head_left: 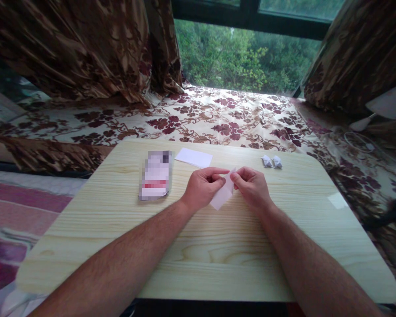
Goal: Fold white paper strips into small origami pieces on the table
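Currently, white paper strip [220,198] pinched in fingertips of left hand [202,186] and right hand [251,184], both curled nearly closed; could be torn by uneven tugging.

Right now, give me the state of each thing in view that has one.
Paper strip: held, lower end free, partly hidden
Left hand: closed on the paper strip
Right hand: pinching the paper strip
White paper: lying flat
Two small paper pieces: folded, side by side
Phone-like item: lying flat, pixelated
Curtains: drawn apart

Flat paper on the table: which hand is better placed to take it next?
Left, probably: the left hand is nearer the flat paper than the right hand, though both touch another sheet.
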### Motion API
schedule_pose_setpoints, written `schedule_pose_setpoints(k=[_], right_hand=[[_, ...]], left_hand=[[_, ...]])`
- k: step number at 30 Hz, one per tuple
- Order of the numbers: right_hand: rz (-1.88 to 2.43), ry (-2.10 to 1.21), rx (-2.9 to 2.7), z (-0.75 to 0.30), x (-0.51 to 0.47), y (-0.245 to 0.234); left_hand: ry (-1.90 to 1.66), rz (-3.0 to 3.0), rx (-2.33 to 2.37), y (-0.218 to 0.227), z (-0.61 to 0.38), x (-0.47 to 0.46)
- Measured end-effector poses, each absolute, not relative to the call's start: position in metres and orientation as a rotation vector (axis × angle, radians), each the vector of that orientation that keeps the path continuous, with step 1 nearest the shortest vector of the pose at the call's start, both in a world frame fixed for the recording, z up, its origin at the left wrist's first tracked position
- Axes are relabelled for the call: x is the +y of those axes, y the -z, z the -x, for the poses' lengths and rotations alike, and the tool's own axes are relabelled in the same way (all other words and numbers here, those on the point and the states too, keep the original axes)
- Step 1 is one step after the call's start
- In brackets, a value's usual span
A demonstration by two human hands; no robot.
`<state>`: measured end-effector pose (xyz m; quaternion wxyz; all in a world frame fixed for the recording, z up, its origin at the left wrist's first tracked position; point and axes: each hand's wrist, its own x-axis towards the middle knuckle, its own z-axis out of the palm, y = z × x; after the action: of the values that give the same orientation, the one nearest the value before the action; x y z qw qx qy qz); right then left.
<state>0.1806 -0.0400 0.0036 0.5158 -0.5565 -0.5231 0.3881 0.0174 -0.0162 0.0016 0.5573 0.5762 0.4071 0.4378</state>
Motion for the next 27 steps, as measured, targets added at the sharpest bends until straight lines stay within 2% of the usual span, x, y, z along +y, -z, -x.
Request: schedule_pose_setpoints(k=[27], right_hand=[[1.274,-0.867,-1.190,-0.1810,-0.0405,-0.0069]], left_hand=[[-0.937,-1.364,0.937,-0.0032,-0.0178,-0.0147]])
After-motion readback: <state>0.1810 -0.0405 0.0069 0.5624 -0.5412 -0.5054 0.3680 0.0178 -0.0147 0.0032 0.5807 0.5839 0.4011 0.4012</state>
